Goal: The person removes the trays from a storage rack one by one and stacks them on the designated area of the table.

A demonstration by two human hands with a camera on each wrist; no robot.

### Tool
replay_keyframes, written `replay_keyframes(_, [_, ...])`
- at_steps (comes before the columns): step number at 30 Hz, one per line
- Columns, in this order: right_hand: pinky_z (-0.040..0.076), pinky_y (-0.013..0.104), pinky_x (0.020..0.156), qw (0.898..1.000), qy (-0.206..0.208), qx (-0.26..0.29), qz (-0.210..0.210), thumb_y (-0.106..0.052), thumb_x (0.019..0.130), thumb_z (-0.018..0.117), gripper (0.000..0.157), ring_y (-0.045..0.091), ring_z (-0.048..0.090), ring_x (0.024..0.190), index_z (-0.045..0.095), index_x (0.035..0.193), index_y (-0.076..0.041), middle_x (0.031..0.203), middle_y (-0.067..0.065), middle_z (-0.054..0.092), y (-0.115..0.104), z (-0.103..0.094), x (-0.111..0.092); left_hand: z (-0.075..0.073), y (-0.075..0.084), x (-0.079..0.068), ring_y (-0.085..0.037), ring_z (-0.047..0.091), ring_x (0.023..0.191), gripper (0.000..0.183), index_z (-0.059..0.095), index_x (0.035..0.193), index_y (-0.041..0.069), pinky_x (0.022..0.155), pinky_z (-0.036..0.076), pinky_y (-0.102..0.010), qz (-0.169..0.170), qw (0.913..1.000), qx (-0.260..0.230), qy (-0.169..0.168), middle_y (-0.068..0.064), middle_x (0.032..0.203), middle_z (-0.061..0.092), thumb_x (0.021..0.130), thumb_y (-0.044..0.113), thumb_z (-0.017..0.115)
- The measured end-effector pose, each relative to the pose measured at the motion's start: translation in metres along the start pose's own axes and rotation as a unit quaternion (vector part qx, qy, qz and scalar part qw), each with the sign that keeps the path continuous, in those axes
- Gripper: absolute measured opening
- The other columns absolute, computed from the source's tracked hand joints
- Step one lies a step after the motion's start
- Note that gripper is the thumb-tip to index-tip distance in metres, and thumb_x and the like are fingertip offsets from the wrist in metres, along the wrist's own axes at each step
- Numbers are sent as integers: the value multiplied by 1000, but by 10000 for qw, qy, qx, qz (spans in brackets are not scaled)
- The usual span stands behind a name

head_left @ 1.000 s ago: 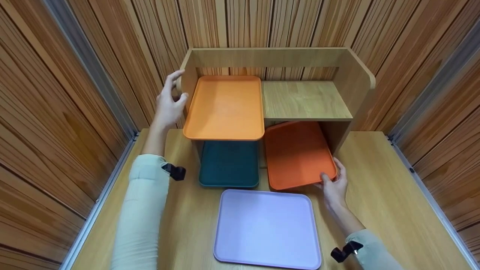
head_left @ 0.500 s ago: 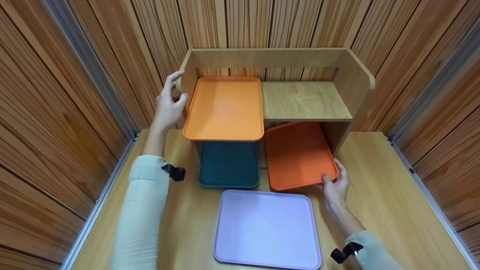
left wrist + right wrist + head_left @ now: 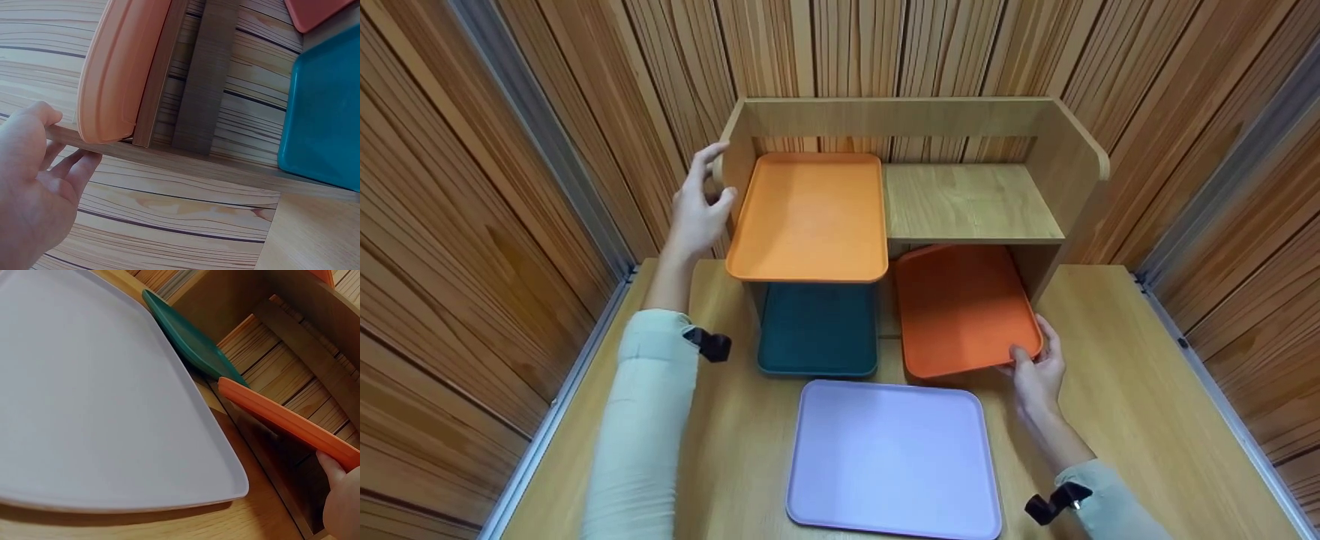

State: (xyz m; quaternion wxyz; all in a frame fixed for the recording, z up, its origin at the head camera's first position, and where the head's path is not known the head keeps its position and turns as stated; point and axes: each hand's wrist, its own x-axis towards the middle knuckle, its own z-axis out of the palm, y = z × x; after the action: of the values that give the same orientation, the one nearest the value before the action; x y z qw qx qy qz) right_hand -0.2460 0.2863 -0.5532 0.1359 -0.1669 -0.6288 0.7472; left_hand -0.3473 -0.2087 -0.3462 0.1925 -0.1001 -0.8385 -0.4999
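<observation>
My left hand (image 3: 699, 206) grips the left side panel of a wooden two-tier shelf (image 3: 896, 116); the left wrist view has the thumb on one face and fingers on the other. Beside it, a light orange tray (image 3: 812, 217) lies on the upper left board. At the lower right, my right hand (image 3: 1039, 371) pinches the front right corner of a red-orange tray (image 3: 969, 311), thumb on top. That tray sits askew, its back part under the upper board. Most of the right hand is out of frame in the right wrist view, where the tray's edge (image 3: 289, 419) shows.
A dark teal tray (image 3: 818, 330) lies in the lower left compartment, its front sticking out. On the table (image 3: 1140, 390), a lavender tray (image 3: 894, 459) lies in front of the shelf. Wood-patterned walls (image 3: 450, 225) stand at the back and both sides.
My right hand and the red-orange tray have shifted slightly to the right. My left hand stays on the side panel, and the other trays have not moved.
</observation>
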Motion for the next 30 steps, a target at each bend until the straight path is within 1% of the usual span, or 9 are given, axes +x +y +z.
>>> replay_keyframes(2, [68,24,76,10000,25,-14,-13,10,110,49,78,6,71,103,30,178,-22,159,10,49,-2,-1,0,0,0,0,-7,41,68,59,44,170,28,66,39,-22,11,10000,-9,-7,-14,169,55,114,11,55])
replay_keyframes(6, [68,25,79,10000,-7,43,-47,9,110,48,77,6,71,107,30,178,-23,161,10,48,-4,-1,0,0,0,0,-8,42,70,59,45,170,28,67,39,-23,1,10000,-47,-1,-14,169,55,114,10,55])
replay_keyframes(10, [68,25,77,9998,-12,162,-62,10,109,48,76,8,71,107,33,176,-23,158,8,50,-7,-2,0,0,1,0,-8,43,70,59,45,170,29,66,40,-22,-25,10000,-58,-6,-14,170,55,114,11,56])
replay_keyframes(13, [68,25,76,9997,-13,248,-62,11,109,48,74,7,72,105,35,174,-23,151,3,53,-8,-2,-1,0,1,-1,-7,43,69,59,45,170,29,65,40,-21,-27,10000,-57,-23,-14,170,55,114,11,56])
replay_keyframes(16, [66,24,70,9993,35,369,-62,12,108,48,73,7,73,98,37,172,-21,140,0,57,-10,-1,-1,0,1,-1,-7,39,68,60,45,170,29,66,37,-22,-16,9999,-98,-16,-13,164,57,114,10,56])
replay_keyframes(20, [64,25,63,9989,99,442,-81,13,108,49,71,8,75,88,40,169,-19,127,0,62,-12,0,0,-1,1,-2,-7,37,68,60,45,170,28,67,35,-23,-10,9999,-105,-10,-12,160,58,114,10,56])
replay_keyframes(23, [64,25,62,9992,74,384,-111,13,108,50,69,8,75,87,42,167,-20,128,0,63,-13,-1,0,-1,2,-2,-7,38,69,59,44,170,29,67,36,-23,-19,10000,-74,-13,-12,165,56,115,11,55])
replay_keyframes(28, [64,25,64,9995,-51,281,-122,10,110,50,66,8,75,90,44,167,-22,139,0,59,-16,-4,1,-1,2,-1,-7,40,70,60,44,170,30,67,37,-22,-19,10000,-63,-21,-12,168,56,115,11,55])
replay_keyframes(30, [65,24,65,9995,-99,297,-104,10,110,49,67,8,74,93,43,169,-21,142,-1,58,-18,-5,2,-1,2,-1,-8,41,70,60,44,170,30,67,38,-22,-21,10000,-47,-28,-12,169,55,115,11,55])
